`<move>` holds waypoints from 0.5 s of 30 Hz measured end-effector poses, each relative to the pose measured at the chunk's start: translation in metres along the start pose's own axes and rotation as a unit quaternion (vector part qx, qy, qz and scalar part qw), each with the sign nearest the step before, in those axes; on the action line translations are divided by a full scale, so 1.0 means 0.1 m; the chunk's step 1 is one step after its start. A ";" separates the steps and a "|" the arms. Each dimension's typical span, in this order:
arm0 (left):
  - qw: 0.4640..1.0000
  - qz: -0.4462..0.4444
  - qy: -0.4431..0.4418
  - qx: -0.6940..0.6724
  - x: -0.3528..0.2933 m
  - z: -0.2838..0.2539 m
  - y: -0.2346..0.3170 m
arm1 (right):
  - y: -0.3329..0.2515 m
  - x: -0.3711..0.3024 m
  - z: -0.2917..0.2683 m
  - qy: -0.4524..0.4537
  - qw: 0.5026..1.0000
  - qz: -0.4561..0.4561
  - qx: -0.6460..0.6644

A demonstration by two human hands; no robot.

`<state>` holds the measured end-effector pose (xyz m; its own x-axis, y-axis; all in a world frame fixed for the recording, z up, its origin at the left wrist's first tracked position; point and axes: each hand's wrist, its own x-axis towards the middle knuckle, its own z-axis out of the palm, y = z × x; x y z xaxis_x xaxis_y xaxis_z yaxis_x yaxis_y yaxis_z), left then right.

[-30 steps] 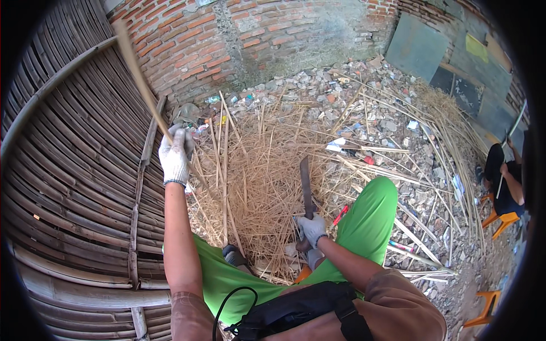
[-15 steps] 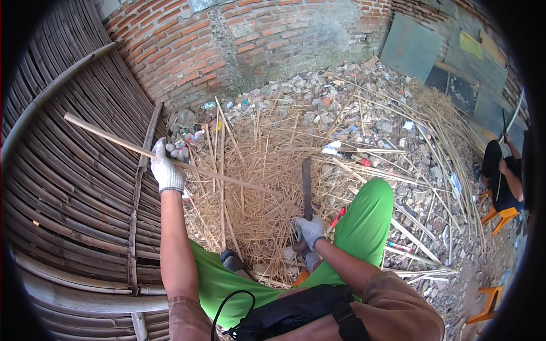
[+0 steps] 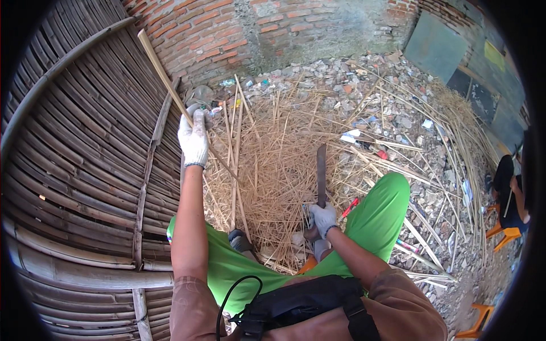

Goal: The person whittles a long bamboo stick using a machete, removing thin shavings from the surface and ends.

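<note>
My left hand (image 3: 194,139), in a white knit glove, is closed around a long thin bamboo strip (image 3: 162,75). One end of the strip points up toward the brick wall and the other slants down over the straw-like shavings. My right hand (image 3: 323,219), gloved too, grips the handle of a machete (image 3: 321,173) near my right shin. Its dark blade points away from me, upright in the view, above the shavings (image 3: 278,148). Blade and strip are apart.
A bamboo slat wall (image 3: 85,142) rises close on my left, a brick wall (image 3: 210,34) ahead. Rubble (image 3: 392,119) and loose strips (image 3: 455,165) cover the ground to the right. A red-handled tool (image 3: 351,207) lies by my right knee. Another person (image 3: 512,193) sits at far right.
My left hand has turned the bamboo strip steeper, its far end swinging up and to the right. The whole view has shifted a little. My right hand still holds the machete in much the same pose.
</note>
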<state>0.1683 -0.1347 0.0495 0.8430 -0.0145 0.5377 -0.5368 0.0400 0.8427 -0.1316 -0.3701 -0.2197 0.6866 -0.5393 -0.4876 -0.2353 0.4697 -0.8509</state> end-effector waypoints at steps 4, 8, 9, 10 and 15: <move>0.992 -0.019 -0.037 0.115 -0.09 -0.13 -0.61 | -0.01 -0.01 0.00 -0.014 1.000 -0.007 -0.020; 0.984 -0.083 -0.034 0.153 -0.14 -0.16 -0.81 | -0.04 -0.02 0.00 -0.016 1.000 0.000 -0.015; 0.987 -0.083 -0.024 0.139 -0.11 -0.16 -0.73 | -0.04 -0.03 -0.01 -0.014 1.000 0.014 -0.008; 0.987 -0.097 -0.016 0.130 -0.11 -0.16 -0.61 | -0.04 -0.03 -0.02 -0.016 1.000 0.008 -0.005; 0.994 -0.075 0.004 -0.085 0.10 -0.38 0.38 | -0.03 -0.02 -0.02 -0.009 1.000 -0.003 -0.006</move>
<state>0.1577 -0.0952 0.0863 0.9136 -0.0259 0.4057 -0.3923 0.2053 0.8966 -0.1340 -0.3716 -0.2167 0.6995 -0.5296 -0.4798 -0.2405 0.4578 -0.8559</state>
